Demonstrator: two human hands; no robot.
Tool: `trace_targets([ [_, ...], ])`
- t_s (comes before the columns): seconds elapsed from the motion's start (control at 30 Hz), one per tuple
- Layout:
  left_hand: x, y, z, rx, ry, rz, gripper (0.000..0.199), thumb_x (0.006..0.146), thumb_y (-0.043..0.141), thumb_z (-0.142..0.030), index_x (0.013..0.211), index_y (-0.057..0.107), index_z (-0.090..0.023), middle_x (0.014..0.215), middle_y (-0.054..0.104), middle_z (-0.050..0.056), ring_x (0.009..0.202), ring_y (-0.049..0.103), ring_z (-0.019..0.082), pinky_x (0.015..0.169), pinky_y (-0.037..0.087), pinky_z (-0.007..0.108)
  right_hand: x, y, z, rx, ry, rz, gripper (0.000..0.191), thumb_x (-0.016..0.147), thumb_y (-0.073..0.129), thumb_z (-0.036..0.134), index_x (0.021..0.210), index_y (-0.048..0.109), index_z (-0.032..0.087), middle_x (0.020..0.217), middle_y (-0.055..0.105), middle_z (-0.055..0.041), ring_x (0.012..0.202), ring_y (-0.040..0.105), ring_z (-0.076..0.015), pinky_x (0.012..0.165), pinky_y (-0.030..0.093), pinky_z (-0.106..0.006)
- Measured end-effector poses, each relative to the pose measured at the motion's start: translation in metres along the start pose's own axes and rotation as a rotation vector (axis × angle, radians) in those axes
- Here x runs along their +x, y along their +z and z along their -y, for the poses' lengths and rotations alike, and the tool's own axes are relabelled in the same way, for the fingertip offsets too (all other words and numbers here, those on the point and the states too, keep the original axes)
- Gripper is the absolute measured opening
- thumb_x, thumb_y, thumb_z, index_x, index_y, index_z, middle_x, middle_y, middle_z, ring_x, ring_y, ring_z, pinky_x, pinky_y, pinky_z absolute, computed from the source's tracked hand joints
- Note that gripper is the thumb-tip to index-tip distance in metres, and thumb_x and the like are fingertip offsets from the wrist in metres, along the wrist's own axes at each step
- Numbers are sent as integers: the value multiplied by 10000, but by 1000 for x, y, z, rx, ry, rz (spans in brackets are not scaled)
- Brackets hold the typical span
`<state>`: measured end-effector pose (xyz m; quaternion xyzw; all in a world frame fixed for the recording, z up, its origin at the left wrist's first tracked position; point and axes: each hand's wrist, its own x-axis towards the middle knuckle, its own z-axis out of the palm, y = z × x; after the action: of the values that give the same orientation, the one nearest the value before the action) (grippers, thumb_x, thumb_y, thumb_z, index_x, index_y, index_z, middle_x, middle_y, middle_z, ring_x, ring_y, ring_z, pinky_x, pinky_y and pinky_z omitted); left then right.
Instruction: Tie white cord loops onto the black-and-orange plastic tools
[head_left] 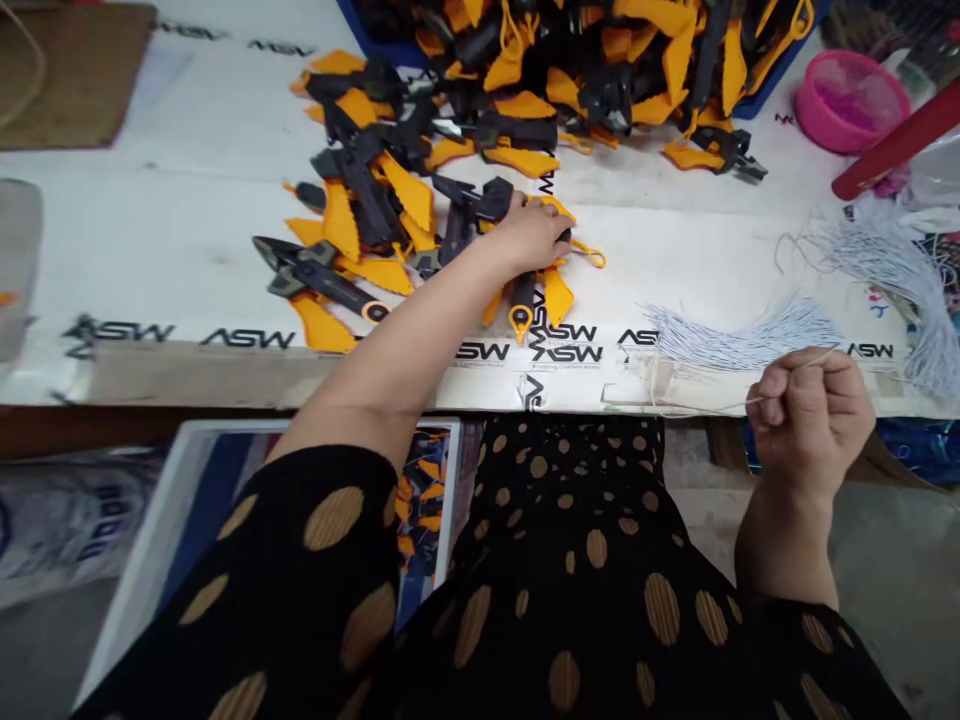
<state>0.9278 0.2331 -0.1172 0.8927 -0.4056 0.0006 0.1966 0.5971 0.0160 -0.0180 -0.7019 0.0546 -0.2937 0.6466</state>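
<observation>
My left hand (pixel 531 235) reaches over the pile on the table, its fingers curled round a black and orange tool (pixel 561 222). More of these tools (pixel 375 200) lie to its left, with orange serrated parts and black bodies; one (pixel 322 280) points its dark blades to the left. At the table's front edge on the right, my right hand (pixel 810 410) is closed on a thin white string (pixel 712 408), pinched between thumb and fingers. Just beyond that hand lies a bundle of white strings (pixel 742 335).
A blue crate (pixel 769 95) heaped with the same tools stands at the back. At the right are a pink bowl (pixel 851 100), a red tube (pixel 900 143) and more strings (pixel 900 265). Below the table, a white-rimmed tray (pixel 451 480) holds orange and dark pieces.
</observation>
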Motion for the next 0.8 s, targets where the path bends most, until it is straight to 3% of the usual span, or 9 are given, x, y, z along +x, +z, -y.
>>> trace_targets([
  [0.13, 5, -4, -24, -33, 193, 6, 341, 1022, 522, -425, 1226, 645, -181, 1113, 695, 73, 1270, 421, 259, 1207, 115, 560, -8, -26, -13, 40, 175, 59, 125, 900, 742, 359, 976, 718, 263, 676, 627, 46, 404, 393, -44, 337, 322, -176],
  [0.27, -24, -16, -90, -46, 369, 34, 291, 1048, 447, -282, 1232, 664, -221, 1180, 675, 73, 1337, 463, 312, 1201, 139, 609, -18, -36, -36, 93, 289, 143, 158, 905, 742, 361, 978, 695, 229, 730, 679, 28, 428, 437, -42, 379, 385, -176],
  [0.37, -58, -3, -135, -61, 532, 134, 345, 1026, 424, -154, 1265, 652, -252, 1244, 679, 49, 1318, 523, 271, 1212, 198, 573, -21, -37, -43, 143, 303, 159, 176, 906, 743, 374, 969, 682, 222, 729, 684, 26, 441, 447, -45, 404, 401, -178],
  [0.43, -80, 13, -147, -85, 579, 175, 376, 1015, 435, -123, 1311, 629, -251, 1287, 681, 68, 1316, 541, 245, 1216, 241, 524, -22, -35, -44, 163, 301, 158, 176, 905, 746, 373, 968, 679, 222, 732, 684, 24, 448, 452, -47, 413, 401, -180],
  [0.57, -122, 32, -125, -157, 570, 207, 474, 951, 503, -54, 1361, 604, -269, 1379, 651, 85, 1399, 497, 231, 1262, 191, 526, -24, -31, -46, 185, 341, 195, 216, 889, 755, 410, 953, 663, 226, 720, 672, 24, 440, 440, -53, 402, 388, -192],
  [0.7, -155, 21, -83, -143, 522, 251, 572, 906, 462, 0, 1397, 580, -269, 1423, 624, 76, 1485, 404, 220, 1292, 111, 563, -31, -26, -52, 188, 414, 275, 221, 903, 735, 422, 961, 650, 227, 739, 677, 21, 460, 453, -58, 420, 402, -198],
  [0.8, -168, 13, -67, -144, 475, 274, 647, 869, 396, 47, 1413, 565, -261, 1468, 595, 66, 1515, 362, 217, 1288, 109, 596, -36, -16, -56, 175, 458, 343, 251, 905, 724, 448, 962, 637, 220, 753, 681, 17, 472, 466, -60, 429, 413, -200],
])
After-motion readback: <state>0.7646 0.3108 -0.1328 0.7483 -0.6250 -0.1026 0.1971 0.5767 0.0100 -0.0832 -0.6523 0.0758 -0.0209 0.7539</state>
